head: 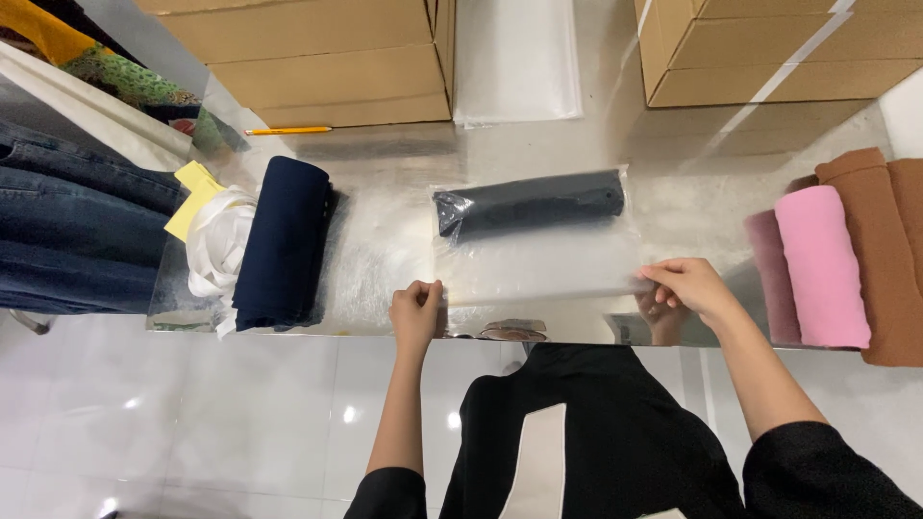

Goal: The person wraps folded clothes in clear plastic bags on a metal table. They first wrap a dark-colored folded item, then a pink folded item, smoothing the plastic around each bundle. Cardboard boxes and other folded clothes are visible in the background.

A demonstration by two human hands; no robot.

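Left hand (415, 312) curled shut, fingers pinching the near left corner of a clear plastic bag (538, 264). Right hand (687, 288) likewise closed, fingers (663, 279) gripping the near right corner of the same bag. Bag lying flat on the shiny metal counter (385, 163), stretched between both hands along the front edge. Inside it, toward the far side, a rolled black cloth (529, 204), lying crosswise.

Left of the bag, a folded navy cloth (282, 240), resting apart from it. Just beside that, a coil of white tape or ribbon (216, 245) and a yellow paper slip (192, 197). Farther left, stacked denim (77, 231) at the counter's end. Behind the navy cloth, a yellow pencil (288, 130) against a cardboard box (317, 58). Between this box and another cardboard box (769, 48), a stack of clear bags (517, 58).

At the right, well apart from the bag, a rolled pink cloth (822, 264), a mauve roll (769, 274) touching its left side, brown folded cloth (880, 250) on its right.
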